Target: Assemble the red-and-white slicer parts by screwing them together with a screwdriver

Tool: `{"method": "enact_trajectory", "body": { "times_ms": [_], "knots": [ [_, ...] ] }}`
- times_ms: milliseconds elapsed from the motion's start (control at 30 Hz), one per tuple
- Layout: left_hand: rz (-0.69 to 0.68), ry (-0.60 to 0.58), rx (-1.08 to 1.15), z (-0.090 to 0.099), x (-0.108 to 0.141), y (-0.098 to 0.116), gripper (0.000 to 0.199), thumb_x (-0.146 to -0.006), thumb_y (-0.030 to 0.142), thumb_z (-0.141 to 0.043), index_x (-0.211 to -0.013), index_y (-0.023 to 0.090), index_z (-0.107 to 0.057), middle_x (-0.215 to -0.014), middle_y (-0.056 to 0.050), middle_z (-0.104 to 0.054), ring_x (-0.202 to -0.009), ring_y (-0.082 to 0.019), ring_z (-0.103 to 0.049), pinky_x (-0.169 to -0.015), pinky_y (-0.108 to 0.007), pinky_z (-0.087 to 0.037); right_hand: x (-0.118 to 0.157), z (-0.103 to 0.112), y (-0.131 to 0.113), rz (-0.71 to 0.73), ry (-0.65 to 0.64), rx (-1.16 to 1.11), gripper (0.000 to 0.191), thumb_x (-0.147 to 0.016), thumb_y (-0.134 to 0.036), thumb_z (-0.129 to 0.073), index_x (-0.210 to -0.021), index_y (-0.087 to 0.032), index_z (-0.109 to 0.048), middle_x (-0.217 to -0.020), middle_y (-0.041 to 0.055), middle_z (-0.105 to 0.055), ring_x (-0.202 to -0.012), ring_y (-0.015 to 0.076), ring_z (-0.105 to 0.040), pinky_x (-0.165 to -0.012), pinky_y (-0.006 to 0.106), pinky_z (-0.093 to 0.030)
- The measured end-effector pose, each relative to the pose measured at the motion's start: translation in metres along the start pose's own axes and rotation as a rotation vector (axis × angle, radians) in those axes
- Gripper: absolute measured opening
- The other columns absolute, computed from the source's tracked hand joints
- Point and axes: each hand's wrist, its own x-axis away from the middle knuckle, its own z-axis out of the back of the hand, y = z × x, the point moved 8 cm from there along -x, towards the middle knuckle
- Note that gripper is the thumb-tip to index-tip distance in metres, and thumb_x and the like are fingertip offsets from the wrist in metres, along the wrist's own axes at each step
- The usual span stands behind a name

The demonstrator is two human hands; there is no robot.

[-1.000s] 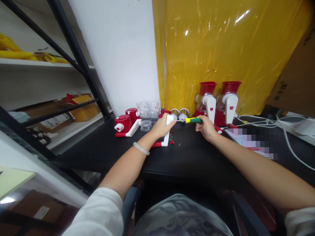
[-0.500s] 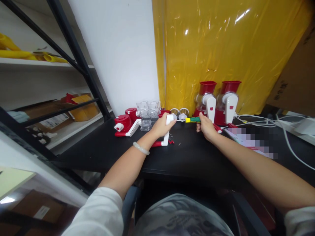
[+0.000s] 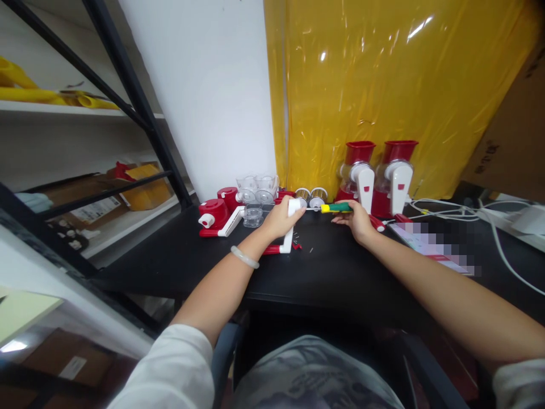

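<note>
My left hand point(image 3: 283, 219) is closed around the upper end of a white crank handle point(image 3: 288, 241) with a red grip point(image 3: 271, 250), held over the black table. In my right hand point(image 3: 356, 220) lies the green and yellow handle of a screwdriver point(image 3: 338, 208). Its shaft points left and its tip reaches the white crank handle by my left fingertips; the exact contact is too small to make out. Below the crank lie a small red part point(image 3: 297, 246) and several screws. Behind the screwdriver stand two metal grater drums point(image 3: 318, 197).
Two assembled red and white rotary graters point(image 3: 360, 170) stand at the back right, near white cables point(image 3: 451, 209). Red grater bases point(image 3: 213, 215) and clear plastic housings point(image 3: 256, 188) sit at the left. A shelf rack point(image 3: 155, 130) borders the table's left side.
My right hand's fingers have shifted on the screwdriver handle, from curled beneath it to stretched out further left. My left hand and the crank handle stay in place.
</note>
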Motion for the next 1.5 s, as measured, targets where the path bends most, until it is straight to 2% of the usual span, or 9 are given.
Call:
{"method": "enact_trajectory", "body": {
  "times_ms": [167, 367, 733, 1000, 1067, 1167, 1267, 1367, 1500],
  "knots": [
    [0.010, -0.006, -0.008, -0.001, 0.000, -0.001, 0.051, -0.088, 0.061, -0.048, -0.113, 0.017, -0.051, -0.093, -0.011, -0.069, -0.089, -0.028, -0.066, -0.078, -0.040, -0.049, 0.000, 0.002, -0.002, 0.034, 0.003, -0.031, 0.018, -0.079, -0.033, -0.045, -0.084, -0.021, -0.057, -0.056, -0.0020, -0.057, -0.046, 0.0127, -0.057, -0.048, 0.025, -0.048],
    [0.000, -0.011, 0.000, -0.001, 0.000, -0.001, 0.052, -0.088, 0.062, -0.048, -0.112, 0.017, -0.051, -0.092, -0.011, -0.069, -0.088, -0.027, -0.066, -0.078, -0.039, -0.049, 0.001, 0.001, -0.003, 0.043, 0.016, -0.040, 0.013, -0.079, -0.034, -0.053, -0.080, -0.021, -0.055, -0.054, -0.0040, -0.053, -0.044, 0.0108, -0.052, -0.045, 0.024, -0.047],
    [0.007, -0.016, -0.012, -0.002, 0.000, -0.001, 0.051, -0.087, 0.063, -0.047, -0.110, 0.018, -0.050, -0.090, -0.009, -0.069, -0.085, -0.026, -0.066, -0.074, -0.037, -0.048, 0.001, -0.001, -0.001, 0.085, 0.009, 0.015, 0.039, -0.081, -0.062, -0.058, -0.081, -0.023, -0.051, -0.043, -0.0085, -0.046, -0.035, 0.0096, -0.047, -0.044, 0.024, -0.048],
    [0.005, -0.027, 0.000, -0.002, 0.000, 0.001, 0.049, -0.088, 0.062, -0.048, -0.111, 0.018, -0.049, -0.089, -0.009, -0.068, -0.083, -0.025, -0.066, -0.074, -0.036, -0.047, 0.006, 0.000, -0.014, 0.188, 0.041, 0.133, 0.044, -0.082, -0.068, -0.051, -0.078, -0.024, -0.048, -0.034, -0.0116, -0.034, -0.027, 0.0092, -0.038, -0.044, 0.026, -0.048],
    [0.006, -0.025, 0.002, -0.002, 0.000, 0.001, 0.050, -0.088, 0.062, -0.048, -0.111, 0.018, -0.050, -0.089, -0.009, -0.068, -0.084, -0.025, -0.066, -0.075, -0.036, -0.047, 0.006, 0.000, -0.013, 0.174, 0.049, 0.143, 0.045, -0.082, -0.070, -0.049, -0.078, -0.024, -0.048, -0.035, -0.0106, -0.037, -0.028, 0.0104, -0.040, -0.042, 0.027, -0.047],
    [0.004, -0.023, 0.002, -0.002, 0.000, 0.000, 0.050, -0.087, 0.062, -0.048, -0.111, 0.018, -0.050, -0.090, -0.010, -0.068, -0.085, -0.026, -0.066, -0.075, -0.037, -0.048, 0.002, 0.002, -0.005, 0.080, 0.063, 0.084, 0.040, -0.086, -0.063, -0.044, -0.082, -0.023, -0.049, -0.042, -0.0063, -0.048, -0.033, 0.0126, -0.047, -0.041, 0.027, -0.046],
    [-0.001, -0.016, -0.003, -0.002, -0.001, -0.001, 0.051, -0.087, 0.062, -0.048, -0.111, 0.018, -0.050, -0.091, -0.010, -0.068, -0.085, -0.026, -0.066, -0.075, -0.037, -0.048, -0.001, 0.002, 0.003, 0.012, 0.040, -0.007, 0.025, -0.087, -0.047, -0.042, -0.086, -0.023, -0.050, -0.051, -0.0036, -0.056, -0.040, 0.0141, -0.055, -0.044, 0.027, -0.047],
    [-0.003, -0.011, -0.009, -0.002, -0.001, -0.002, 0.051, -0.087, 0.063, -0.047, -0.111, 0.018, -0.050, -0.092, -0.010, -0.068, -0.085, -0.026, -0.066, -0.074, -0.037, -0.048, -0.002, 0.002, 0.002, 0.037, 0.006, -0.047, 0.017, -0.079, -0.036, -0.046, -0.089, -0.023, -0.050, -0.057, -0.0040, -0.058, -0.044, 0.0141, -0.058, -0.048, 0.027, -0.049],
    [0.004, -0.019, -0.014, -0.003, -0.001, -0.003, 0.051, -0.087, 0.063, -0.047, -0.111, 0.018, -0.050, -0.090, -0.010, -0.068, -0.084, -0.026, -0.066, -0.074, -0.037, -0.048, -0.004, 0.003, 0.001, 0.063, -0.002, -0.026, 0.019, -0.074, -0.034, -0.050, -0.088, -0.023, -0.051, -0.056, -0.0048, -0.055, -0.044, 0.0140, -0.057, -0.046, 0.027, -0.047]
  ]
}}
